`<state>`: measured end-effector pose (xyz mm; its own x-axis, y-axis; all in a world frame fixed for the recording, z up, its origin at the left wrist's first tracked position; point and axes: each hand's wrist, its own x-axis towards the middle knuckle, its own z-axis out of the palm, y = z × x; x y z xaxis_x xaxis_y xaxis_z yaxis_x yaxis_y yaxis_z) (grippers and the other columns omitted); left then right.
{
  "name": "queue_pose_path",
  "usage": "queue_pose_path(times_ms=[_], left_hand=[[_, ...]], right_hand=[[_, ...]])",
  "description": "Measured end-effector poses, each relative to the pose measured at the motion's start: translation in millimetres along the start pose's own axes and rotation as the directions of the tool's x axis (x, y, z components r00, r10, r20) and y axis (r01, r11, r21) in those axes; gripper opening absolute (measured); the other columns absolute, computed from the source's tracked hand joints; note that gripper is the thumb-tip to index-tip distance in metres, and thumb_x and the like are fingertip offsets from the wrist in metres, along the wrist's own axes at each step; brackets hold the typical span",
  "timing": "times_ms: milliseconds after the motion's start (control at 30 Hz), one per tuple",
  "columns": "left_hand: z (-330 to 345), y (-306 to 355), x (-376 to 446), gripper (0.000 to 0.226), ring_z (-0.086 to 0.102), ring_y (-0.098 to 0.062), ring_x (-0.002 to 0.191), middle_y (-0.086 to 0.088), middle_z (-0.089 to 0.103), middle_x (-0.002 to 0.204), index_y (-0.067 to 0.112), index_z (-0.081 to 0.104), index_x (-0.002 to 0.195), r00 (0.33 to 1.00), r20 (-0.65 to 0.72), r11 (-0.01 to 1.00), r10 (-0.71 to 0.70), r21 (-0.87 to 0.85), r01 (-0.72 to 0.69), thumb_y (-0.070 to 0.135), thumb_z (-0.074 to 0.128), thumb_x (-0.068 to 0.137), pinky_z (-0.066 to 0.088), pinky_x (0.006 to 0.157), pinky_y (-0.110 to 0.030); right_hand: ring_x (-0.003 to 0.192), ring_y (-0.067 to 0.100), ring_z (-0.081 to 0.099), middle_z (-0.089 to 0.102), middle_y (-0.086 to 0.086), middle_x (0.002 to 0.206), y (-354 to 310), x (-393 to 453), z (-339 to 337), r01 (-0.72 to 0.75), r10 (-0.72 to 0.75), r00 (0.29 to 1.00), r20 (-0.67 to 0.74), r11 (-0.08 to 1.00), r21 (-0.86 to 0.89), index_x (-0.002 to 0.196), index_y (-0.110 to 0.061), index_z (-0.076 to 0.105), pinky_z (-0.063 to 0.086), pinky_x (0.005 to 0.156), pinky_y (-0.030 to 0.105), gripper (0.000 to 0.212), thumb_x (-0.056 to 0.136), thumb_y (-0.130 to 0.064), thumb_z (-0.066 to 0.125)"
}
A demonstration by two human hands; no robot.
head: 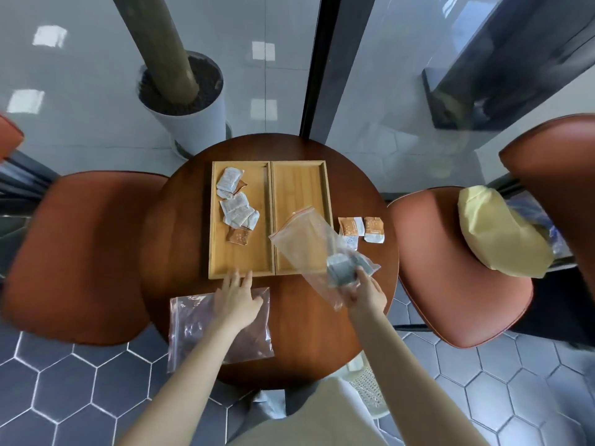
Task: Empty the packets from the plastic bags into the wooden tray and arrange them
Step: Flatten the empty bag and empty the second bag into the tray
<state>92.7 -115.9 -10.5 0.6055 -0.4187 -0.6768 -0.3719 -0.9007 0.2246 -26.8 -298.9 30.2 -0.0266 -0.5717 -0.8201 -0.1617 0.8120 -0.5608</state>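
Nearest the camera, a clear, flattened plastic zip bag (206, 329) lies at the near edge of the round dark wooden bench (180, 220), looking empty. The left hand (236, 296) rests flat on it, fingers (233, 278) loosely spread and pinching nothing, their tips at the near rim of the left pale wooden tray (215, 252).

The right hand (363, 292) holds a second clear zip bag with a red seal (306, 239) over the right pale wooden tray (325, 178), its fingers pinching the bag's closed end, mouth tilted away. Grey packets (341, 268) appear bunched inside by the hand.

A loose heap of white and orange packets (235, 207) lies unarranged in the left tray; the right tray holds none. A few orange-and-white packets (362, 228) lie on the bench beside the right tray. Judging from this, one bag is emptied and arranging remains.
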Motion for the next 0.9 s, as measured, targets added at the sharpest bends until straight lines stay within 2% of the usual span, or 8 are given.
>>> queue_pose_path(times_ms=[133, 200, 267, 333, 433, 600, 767, 900], left_hand=[[12.1, -5.1, 4.0, 0.073, -0.007, -0.030, 0.144, -0.015, -0.010, 0.156, 0.017, -0.003, 0.147, 1.000, 0.005, 0.994, -0.004, 0.108, 0.003, 0.041, 0.041, 0.093, 0.016, 0.116, -0.048], [15.6, -6.6, 4.7, 0.076, -0.008, -0.030, 0.144, -0.016, -0.012, 0.156, 0.017, -0.005, 0.147, 1.000, -0.002, 0.994, 0.002, 0.113, -0.002, 0.039, 0.043, 0.092, 0.018, 0.115, -0.048], [17.7, -7.0, 6.1, 0.077, -0.009, -0.030, 0.144, -0.015, -0.013, 0.156, 0.017, -0.006, 0.147, 1.000, -0.001, 0.995, 0.002, 0.099, -0.002, 0.037, 0.045, 0.092, 0.018, 0.115, -0.047], [18.4, -7.5, 7.1, 0.077, -0.011, -0.030, 0.144, -0.015, -0.014, 0.156, 0.017, -0.006, 0.147, 1.000, 0.003, 0.997, 0.003, 0.079, -0.003, 0.035, 0.046, 0.092, 0.021, 0.116, -0.046], [18.6, -8.0, 8.1, 0.076, -0.011, -0.030, 0.144, -0.014, -0.015, 0.156, 0.018, -0.005, 0.147, 1.000, 0.004, 0.998, 0.000, 0.057, 0.000, 0.032, 0.046, 0.092, 0.025, 0.115, -0.044], [15.8, -6.2, 8.8, 0.077, -0.013, -0.030, 0.143, -0.013, -0.016, 0.156, 0.019, -0.007, 0.147, 1.000, 0.013, 0.999, -0.010, 0.043, 0.010, 0.030, 0.047, 0.093, 0.033, 0.112, -0.041], [12.6, -5.2, 9.6, 0.077, -0.014, -0.029, 0.143, -0.012, -0.018, 0.155, 0.021, -0.006, 0.147, 0.999, 0.033, 0.999, -0.025, 0.030, 0.024, 0.029, 0.048, 0.093, 0.035, 0.111, -0.041], [11.3, -3.6, 8.8, 0.077, -0.015, -0.028, 0.143, -0.012, -0.019, 0.155, 0.021, -0.007, 0.147, 0.999, 0.046, 0.999, -0.029, 0.024, 0.028, 0.028, 0.048, 0.093, 0.038, 0.109, -0.039]], right_hand=[[0.060, 0.018, 0.057, 0.060, 0.003, 0.066, -12.7, 1.7, 21.5, 0.058, -0.059, 0.997, -0.043, 0.998, -0.003, 0.079, -0.014, 0.069, 0.053, 0.061, 0.032, 0.006, 0.081, -0.019, 0.067], [0.055, 0.016, 0.054, 0.059, 0.002, 0.062, -20.3, 1.4, 30.4, 0.076, -0.076, 0.996, -0.040, 0.997, -0.001, 0.065, -0.019, 0.066, 0.049, 0.054, 0.025, 0.016, 0.081, -0.018, 0.066], [0.055, 0.013, 0.056, 0.062, 0.002, 0.066, -28.0, -0.3, 39.4, 0.099, -0.099, 0.995, -0.026, 0.995, -0.003, 0.068, -0.018, 0.065, 0.048, 0.047, 0.016, 0.015, 0.083, -0.015, 0.065], [0.058, 0.013, 0.065, 0.069, 0.006, 0.079, -33.2, -1.8, 48.8, 0.097, -0.098, 0.995, 0.012, 0.994, 0.046, 0.082, -0.010, 0.068, 0.054, 0.052, 0.018, 0.003, 0.082, -0.012, 0.066], [0.065, 0.013, 0.071, 0.072, 0.004, 0.083, -39.7, -5.3, 61.0, 0.110, -0.113, 0.991, 0.065, 0.992, 0.055, 0.099, -0.005, 0.069, 0.057, 0.057, 0.022, 0.018, 0.081, -0.009, 0.068], [0.076, 0.019, 0.070, 0.071, 0.005, 0.082, -54.7, -17.3, 73.0, 0.129, -0.136, 0.977, 0.165, 0.990, 0.053, 0.085, -0.011, 0.069, 0.058, 0.056, 0.019, 0.005, 0.082, -0.007, 0.066], [0.071, 0.014, 0.070, 0.071, 0.007, 0.086, -67.2, -29.6, 79.9, 0.103, -0.099, 0.959, 0.267, 0.995, 0.000, 0.102, -0.006, 0.068, 0.059, 0.064, 0.023, 0.020, 0.082, -0.009, 0.067], [0.073, 0.017, 0.068, 0.069, 0.009, 0.085, -75.5, -34.5, 78.8, 0.057, -0.055, 0.952, 0.302, 0.998, 0.001, 0.096, -0.004, 0.067, 0.059, 0.060, 0.021, 0.013, 0.083, -0.004, 0.065]])
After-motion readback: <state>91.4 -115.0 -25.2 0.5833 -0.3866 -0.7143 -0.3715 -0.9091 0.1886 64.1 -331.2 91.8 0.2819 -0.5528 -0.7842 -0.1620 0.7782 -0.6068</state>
